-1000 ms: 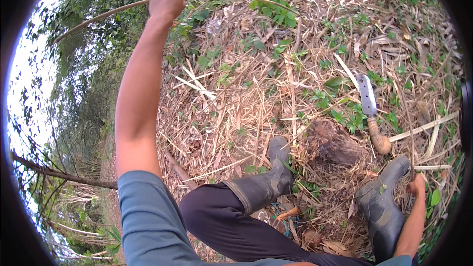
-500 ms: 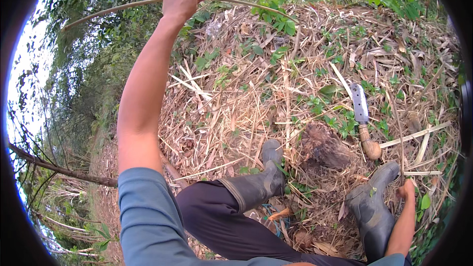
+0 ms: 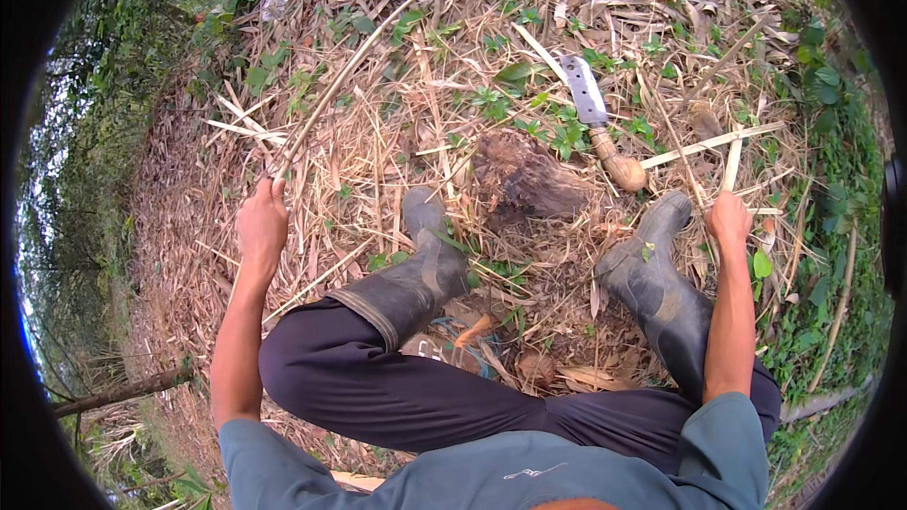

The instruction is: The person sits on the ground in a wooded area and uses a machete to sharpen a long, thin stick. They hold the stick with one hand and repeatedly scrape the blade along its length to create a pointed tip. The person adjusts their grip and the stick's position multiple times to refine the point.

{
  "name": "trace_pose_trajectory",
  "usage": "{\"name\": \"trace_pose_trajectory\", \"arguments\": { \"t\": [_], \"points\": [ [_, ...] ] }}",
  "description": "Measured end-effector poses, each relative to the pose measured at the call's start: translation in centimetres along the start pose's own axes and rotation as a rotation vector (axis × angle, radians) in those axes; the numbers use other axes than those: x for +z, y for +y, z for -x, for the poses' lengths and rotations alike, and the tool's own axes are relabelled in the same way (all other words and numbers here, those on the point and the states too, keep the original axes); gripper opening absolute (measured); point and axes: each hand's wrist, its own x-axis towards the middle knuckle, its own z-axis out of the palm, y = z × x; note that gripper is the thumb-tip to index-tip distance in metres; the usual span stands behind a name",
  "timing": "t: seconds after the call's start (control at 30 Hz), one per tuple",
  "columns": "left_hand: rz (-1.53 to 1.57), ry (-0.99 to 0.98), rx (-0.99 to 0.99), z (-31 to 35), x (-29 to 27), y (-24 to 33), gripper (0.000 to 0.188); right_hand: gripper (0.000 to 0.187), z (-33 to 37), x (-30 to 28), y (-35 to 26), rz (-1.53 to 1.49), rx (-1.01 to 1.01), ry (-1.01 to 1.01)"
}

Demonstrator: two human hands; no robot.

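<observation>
My left hand (image 3: 262, 227) is closed round one end of a long, thin bamboo strip (image 3: 351, 66), which slants away up and to the right over the litter. Beyond my right boot, my right hand (image 3: 729, 219) is closed, with its fingers curled under. A pale flat strip (image 3: 733, 165) and a thin brown stick (image 3: 673, 137) both reach that hand; whether it grips either is hidden. Between the hands, farther off, a machete (image 3: 587, 94) with a holed blade and wooden handle (image 3: 619, 162) lies on the ground.
A rough tree stump (image 3: 529, 178) stands between my left boot (image 3: 430, 260) and right boot (image 3: 661, 279). Pale split strips (image 3: 250, 123) lie at the left. Dry leaves and small green plants cover the ground. A thin trunk (image 3: 132, 391) lies at the lower left.
My left hand has come down and nearer from high up, and now holds the bamboo strip by its end rather than mid-length. The view has shifted right; my right hand stays by the boot.
</observation>
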Motion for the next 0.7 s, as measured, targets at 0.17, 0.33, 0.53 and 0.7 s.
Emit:
{"name": "trace_pose_trajectory", "arguments": {
  "t": [0.17, 0.33, 0.53, 0.7],
  "points": [
    [0.031, -0.040, -0.016, 1.5, -6.7, 2.3, 0.038, 0.029, 2.0, -5.1, -11.7, -0.630, -0.429, 0.319],
    [0.019, -0.007, -0.004, 7.3, -11.2, 1.6, 0.034, 0.049, -1.1, 1.8, -18.1, -0.412, -0.461, 0.077],
    [0.218, 0.023, -0.106, 19.3, -12.4, 5.4, 0.030, 0.055, -1.2, 6.3, -20.0, -0.329, -0.447, 0.182],
    [0.628, -0.158, -0.359, 30.1, -9.7, 14.2, 0.024, 0.068, -1.7, 3.5, -21.9, -0.342, -0.402, -0.061]
  ]
}}
